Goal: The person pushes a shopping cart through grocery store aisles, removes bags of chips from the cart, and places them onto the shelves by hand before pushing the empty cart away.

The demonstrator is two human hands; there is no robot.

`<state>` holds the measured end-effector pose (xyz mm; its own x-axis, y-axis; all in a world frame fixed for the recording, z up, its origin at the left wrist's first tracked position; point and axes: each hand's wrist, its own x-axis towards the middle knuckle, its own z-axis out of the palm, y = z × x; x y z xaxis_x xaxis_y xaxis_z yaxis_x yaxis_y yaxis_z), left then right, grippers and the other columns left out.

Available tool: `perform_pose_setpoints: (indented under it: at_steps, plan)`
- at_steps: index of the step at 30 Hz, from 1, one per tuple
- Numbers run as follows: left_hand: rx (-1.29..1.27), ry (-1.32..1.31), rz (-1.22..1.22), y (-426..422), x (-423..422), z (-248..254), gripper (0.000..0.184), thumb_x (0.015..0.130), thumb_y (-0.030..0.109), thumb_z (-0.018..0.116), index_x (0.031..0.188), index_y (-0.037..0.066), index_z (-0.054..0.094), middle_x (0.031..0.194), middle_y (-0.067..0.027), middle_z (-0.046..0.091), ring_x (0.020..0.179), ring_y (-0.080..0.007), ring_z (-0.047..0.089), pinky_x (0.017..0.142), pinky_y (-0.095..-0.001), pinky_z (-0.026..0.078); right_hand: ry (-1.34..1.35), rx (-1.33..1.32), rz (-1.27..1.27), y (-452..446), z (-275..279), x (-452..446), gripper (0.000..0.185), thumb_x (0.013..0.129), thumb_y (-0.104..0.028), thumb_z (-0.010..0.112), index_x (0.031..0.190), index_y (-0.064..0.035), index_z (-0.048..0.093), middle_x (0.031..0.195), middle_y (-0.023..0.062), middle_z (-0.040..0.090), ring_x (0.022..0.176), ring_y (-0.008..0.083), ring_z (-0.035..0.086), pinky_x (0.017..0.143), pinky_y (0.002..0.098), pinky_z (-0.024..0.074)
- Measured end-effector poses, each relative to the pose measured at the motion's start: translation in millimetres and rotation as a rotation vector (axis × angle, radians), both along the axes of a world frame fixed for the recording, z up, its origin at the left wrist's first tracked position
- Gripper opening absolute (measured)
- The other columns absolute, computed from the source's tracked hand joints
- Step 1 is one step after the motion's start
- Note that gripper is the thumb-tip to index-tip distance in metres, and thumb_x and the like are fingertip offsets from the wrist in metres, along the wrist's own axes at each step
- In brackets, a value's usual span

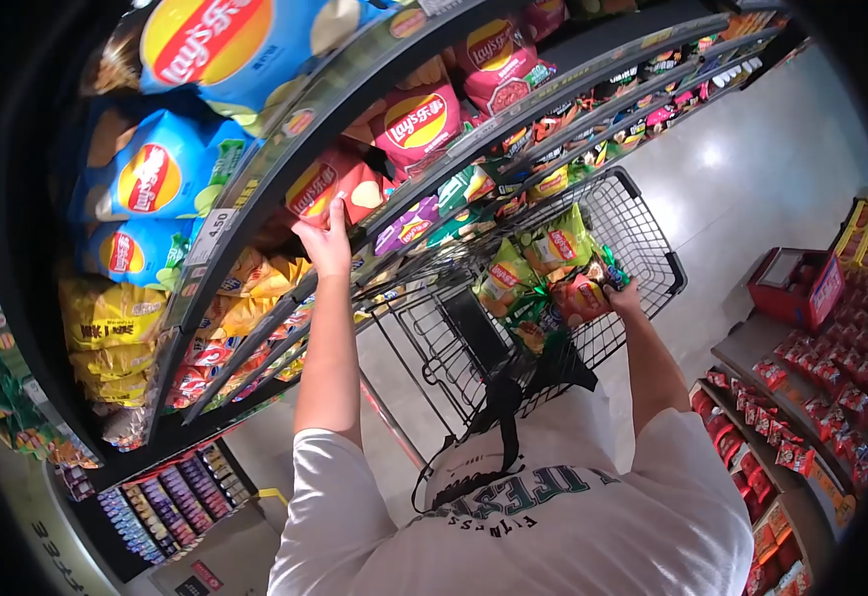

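My left hand (326, 243) reaches up to the shelf, its fingers and thumb closed on the lower edge of a red bag of Lay's potato chips (316, 189). More red Lay's bags (419, 124) stand beside that one on the same shelf. Down in the black wire shopping cart (660, 214), my right hand (625, 295) is closed at the right edge of another red chip bag (580, 298). A dark green packet (605, 266) lies close to those fingers. Two lime-green chip bags (561, 243) share the cart with them, and a dark strap hangs over its near side.
Blue Lay's bags (151, 179) and yellow snack bags (106, 313) fill shelves at left, beside a 4.50 price tag (217, 226). Lower shelf edges run close to the cart's left side. Red-packet racks (831, 387) and a red box (796, 288) stand right, across the grey floor (717, 189).
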<state>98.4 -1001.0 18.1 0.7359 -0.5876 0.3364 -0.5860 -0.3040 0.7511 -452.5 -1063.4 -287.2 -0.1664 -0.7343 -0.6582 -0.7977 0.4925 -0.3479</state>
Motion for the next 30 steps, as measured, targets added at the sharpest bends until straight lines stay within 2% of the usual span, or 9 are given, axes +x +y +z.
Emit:
perform_pose_setpoints:
  at_steps: [5, 7, 8, 11, 15, 19, 22, 27, 30]
  plan:
    - [0.005, 0.169, -0.065, -17.4, 4.6, 2.5, 0.072, 0.093, 0.021, 0.072, 0.142, -0.007, 0.028, 0.135, -0.0217, 0.052, 0.119, -0.0259, 0.056, 0.106, -0.0377, 0.041, 0.133, 0.112, -0.016, -14.6, -2.9, 15.8, 0.100, 0.074, -0.043, 0.085, 0.148, 0.0001, 0.032, 0.141, 0.0279, 0.050, 0.130, 0.0386, 0.053, 0.105, 0.0430, 0.0468]
    - [0.057, 0.120, -0.004, -21.7, 1.2, 1.5, 0.049, 0.094, 0.024, 0.070, 0.122, -0.008, 0.045, 0.117, -0.0185, 0.060, 0.102, -0.0222, 0.058, 0.092, -0.0389, 0.045, 0.218, 0.076, 0.117, -17.0, -5.3, 15.3, 0.095, 0.073, -0.046, 0.084, 0.144, -0.0018, 0.040, 0.137, 0.0245, 0.056, 0.126, 0.0357, 0.057, 0.102, 0.0428, 0.0497]
    - [0.109, 0.082, 0.051, -21.0, 4.1, -3.2, 0.040, 0.095, 0.025, 0.069, 0.112, -0.008, 0.054, 0.108, -0.0170, 0.064, 0.093, -0.0203, 0.059, 0.085, -0.0395, 0.047, -0.007, 0.092, 0.219, -24.5, 26.7, 30.9, 0.089, 0.073, -0.047, 0.084, 0.140, -0.0027, 0.045, 0.131, 0.0231, 0.060, 0.121, 0.0343, 0.061, 0.098, 0.0430, 0.0517]
    - [0.029, 0.025, 0.061, -26.7, -7.3, -7.1, 0.037, 0.097, 0.026, 0.067, 0.083, -0.009, 0.072, 0.080, -0.0113, 0.073, 0.068, -0.0134, 0.061, 0.066, -0.0389, 0.051, 0.105, -0.056, 0.300, -3.7, -62.6, -7.7, 0.093, 0.060, -0.053, 0.087, 0.130, -0.0010, 0.053, 0.119, 0.0219, 0.068, 0.112, 0.0340, 0.066, 0.093, 0.0417, 0.0543]
    - [0.035, -0.093, -0.013, -27.1, -8.1, -3.8, 0.035, 0.090, 0.023, 0.075, 0.095, -0.011, 0.068, 0.092, -0.0223, 0.074, 0.083, -0.0273, 0.072, 0.080, -0.0399, 0.053, 0.136, 0.192, 0.480, -19.5, 2.9, 16.4, 0.098, 0.062, -0.065, 0.079, 0.136, -0.0049, 0.055, 0.125, 0.0203, 0.067, 0.119, 0.0335, 0.063, 0.101, 0.0409, 0.0507]
    - [0.254, -0.157, 0.127, -8.6, 8.7, -12.8, 0.075, 0.084, 0.039, 0.080, 0.128, -0.012, 0.048, 0.124, -0.0338, 0.055, 0.118, -0.0428, 0.052, 0.102, -0.0467, 0.040, 0.149, 0.250, 0.586, -18.8, 25.8, 24.6, 0.085, 0.064, -0.064, 0.079, 0.126, -0.0080, 0.065, 0.125, 0.0183, 0.067, 0.117, 0.0326, 0.064, 0.101, 0.0401, 0.0508]
    - [0.074, -0.237, 0.159, 13.5, -16.3, -7.3, 0.093, 0.085, 0.038, 0.080, 0.146, -0.009, 0.027, 0.135, -0.0274, 0.039, 0.123, -0.0384, 0.042, 0.106, -0.0469, 0.036, 0.067, 0.103, 0.594, -11.5, 50.6, 29.0, 0.069, 0.070, -0.051, 0.081, 0.122, -0.0086, 0.066, 0.117, 0.0182, 0.070, 0.113, 0.0330, 0.066, 0.097, 0.0422, 0.0517]
    - [0.072, -0.189, -0.153, 76.3, -87.8, -23.5, 0.063, 0.086, 0.012, 0.076, 0.138, 0.004, 0.042, 0.112, -0.0102, 0.046, 0.106, -0.0232, 0.048, 0.098, -0.0377, 0.042, -0.017, -0.040, 0.707, -6.5, 138.8, 49.1, 0.054, 0.078, -0.027, 0.080, 0.123, -0.0070, 0.057, 0.106, 0.0202, 0.071, 0.104, 0.0362, 0.067, 0.089, 0.0466, 0.0536]
    - [0.132, 0.095, -0.453, 114.2, -133.6, -44.7, 0.065, 0.079, 0.010, 0.081, 0.134, 0.007, 0.046, 0.121, -0.0111, 0.051, 0.111, -0.0242, 0.052, 0.092, -0.0393, 0.047, -0.019, -0.210, 0.870, -3.8, 209.4, 74.9, 0.041, 0.078, -0.014, 0.079, 0.113, -0.0062, 0.059, 0.096, 0.0195, 0.070, 0.097, 0.0391, 0.067, 0.083, 0.0479, 0.0534]
